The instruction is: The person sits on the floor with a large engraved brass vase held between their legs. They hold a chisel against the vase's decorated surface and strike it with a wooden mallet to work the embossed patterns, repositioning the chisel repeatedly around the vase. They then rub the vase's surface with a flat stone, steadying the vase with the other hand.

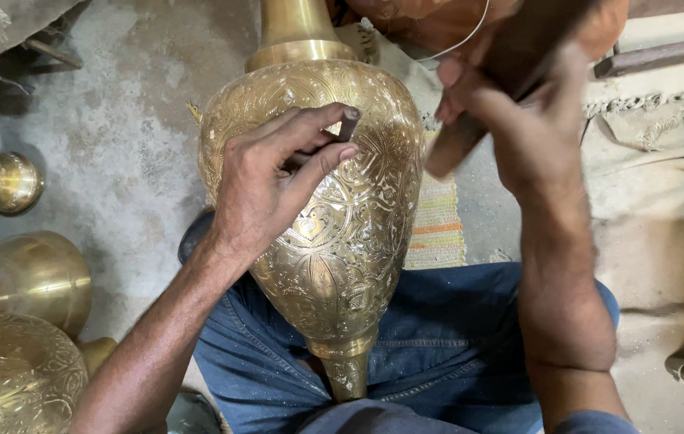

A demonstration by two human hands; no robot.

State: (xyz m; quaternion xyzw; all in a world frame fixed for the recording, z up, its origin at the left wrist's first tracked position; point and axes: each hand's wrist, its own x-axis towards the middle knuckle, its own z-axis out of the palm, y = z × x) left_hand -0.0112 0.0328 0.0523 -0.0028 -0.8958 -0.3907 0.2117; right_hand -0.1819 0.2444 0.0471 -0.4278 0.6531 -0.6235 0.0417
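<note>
A large engraved brass vase lies across my lap, its narrow foot toward me and its neck pointing away. My left hand rests on the vase's belly and pinches a small dark metal chisel against the patterned surface. My right hand is raised to the right of the vase, closed on a wooden mallet that is blurred with motion. My legs in blue jeans are under the vase.
More brass vessels stand at the lower left, another brass piece at the left edge. A striped woven mat lies on the concrete floor. Sacking cloth covers the right side.
</note>
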